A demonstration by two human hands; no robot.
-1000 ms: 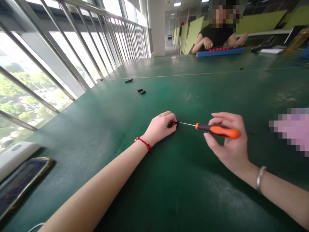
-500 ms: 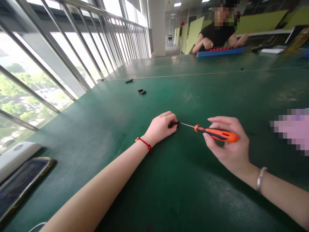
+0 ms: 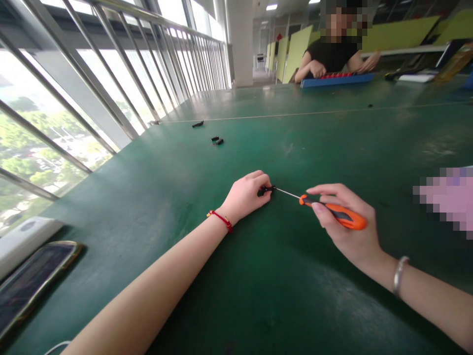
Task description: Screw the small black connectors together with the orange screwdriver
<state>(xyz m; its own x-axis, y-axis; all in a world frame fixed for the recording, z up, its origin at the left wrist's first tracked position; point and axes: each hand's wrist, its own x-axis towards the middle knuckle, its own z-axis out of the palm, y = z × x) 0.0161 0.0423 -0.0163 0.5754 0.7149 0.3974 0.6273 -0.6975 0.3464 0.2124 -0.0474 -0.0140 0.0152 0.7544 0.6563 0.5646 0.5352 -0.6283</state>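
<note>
My left hand (image 3: pixel 249 195) rests on the green table, its fingers pinching a small black part (image 3: pixel 264 191) whose exact kind I cannot make out. In my right hand (image 3: pixel 349 217) is a screwdriver (image 3: pixel 345 215) with an orange and dark grey handle, gripped between thumb and fingers. Its thin metal shaft points left, and the tip meets the black part at the left fingertips. What lies between tip and part is too small to see.
Small black pieces (image 3: pixel 218 141) lie farther back on the green table (image 3: pixel 281 305), another (image 3: pixel 198 124) beyond them. A phone (image 3: pixel 33 281) and a white object (image 3: pixel 29 236) sit at left. Across the table a person (image 3: pixel 332 56) handles a blue tray (image 3: pixel 338 80). A railing (image 3: pixel 148 64) borders the left side.
My right hand has shifted its fingers on the screwdriver, and the handle has turned and tilted, its butt end slightly lower. The left hand and black part have stayed in place.
</note>
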